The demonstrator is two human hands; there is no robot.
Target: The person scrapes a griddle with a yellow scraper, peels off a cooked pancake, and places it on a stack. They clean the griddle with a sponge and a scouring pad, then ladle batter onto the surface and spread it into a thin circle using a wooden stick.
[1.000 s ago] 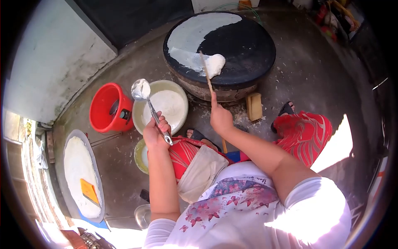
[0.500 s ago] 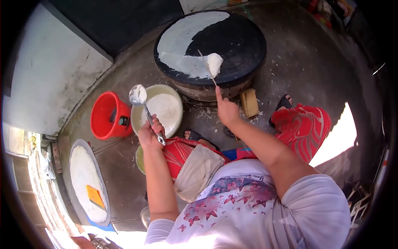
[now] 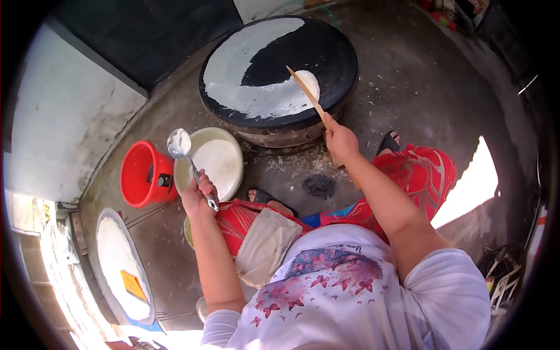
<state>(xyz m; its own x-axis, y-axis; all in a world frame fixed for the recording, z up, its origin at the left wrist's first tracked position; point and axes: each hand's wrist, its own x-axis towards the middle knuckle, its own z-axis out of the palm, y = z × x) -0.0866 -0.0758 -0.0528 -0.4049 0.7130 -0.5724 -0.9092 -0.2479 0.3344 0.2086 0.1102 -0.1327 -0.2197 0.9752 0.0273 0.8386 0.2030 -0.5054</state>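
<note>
My left hand point(image 3: 199, 193) is closed around the handle of a metal ladle point(image 3: 179, 143), whose bowl holds white batter, beside the pale basin. My right hand point(image 3: 341, 142) grips a flat wooden spreader point(image 3: 315, 104), its blade angled over the round black griddle point(image 3: 326, 49). Against the blade, near the griddle's front right, sits a lump of white batter point(image 3: 310, 83). A thin white layer point(image 3: 230, 76) curves over the griddle's left and front; the rest of its surface is bare black. More white batter fills the pale basin point(image 3: 237, 178) left of the griddle.
A red bucket point(image 3: 135, 189) stands left of the basin. Farther left, a round board point(image 3: 150, 294) carries thin white sheets with a yellow scraper point(image 3: 133, 286) on top. My sandaled feet flank a dark patch point(image 3: 318, 185) on the concrete floor. A wall point(image 3: 87, 99) rises at left.
The right hand has swept the spreader rightward along the griddle's front and turned its blade broadside. The batter lump is flatter and the white layer reaches farther right. The left hand still holds the ladle.
</note>
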